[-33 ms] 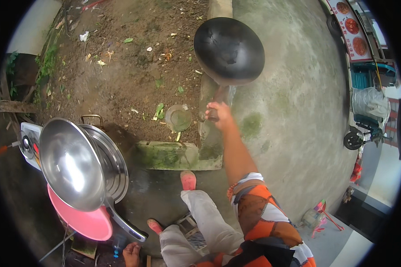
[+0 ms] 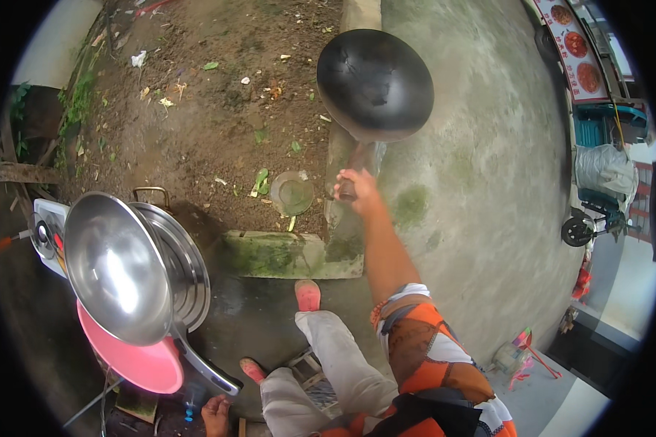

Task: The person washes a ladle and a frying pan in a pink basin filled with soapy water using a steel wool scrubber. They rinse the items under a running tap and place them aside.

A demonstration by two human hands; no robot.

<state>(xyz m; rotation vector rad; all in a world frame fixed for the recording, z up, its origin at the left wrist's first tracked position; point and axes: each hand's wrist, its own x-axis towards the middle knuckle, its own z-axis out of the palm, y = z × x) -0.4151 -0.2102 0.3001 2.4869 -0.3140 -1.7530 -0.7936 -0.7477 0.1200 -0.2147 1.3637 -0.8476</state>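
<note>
My right hand (image 2: 357, 191) is wrapped round the brown handle of a black wok (image 2: 375, 84), holding it out at arm's length over the border between soil and concrete. The wok's dark inside faces up, and a smeared streak runs below its rim beside the handle. Low in the view, my left hand (image 2: 215, 416) has its fingers curled, with nothing visible in them. Just above it is the handle end of a shiny steel pan (image 2: 116, 269), apart from the fingers. That pan leans against a stepped steel pot or steamer (image 2: 186, 266) with a brass-coloured side handle.
A pink basin (image 2: 142, 368) sits under the steel pan, beside a white tray (image 2: 51, 218) with small items. A low mossy curb (image 2: 284, 255) edges the soil bed (image 2: 197, 124) in front of my feet. Concrete ground (image 2: 481, 197) stretches right, toward a cart (image 2: 598, 211).
</note>
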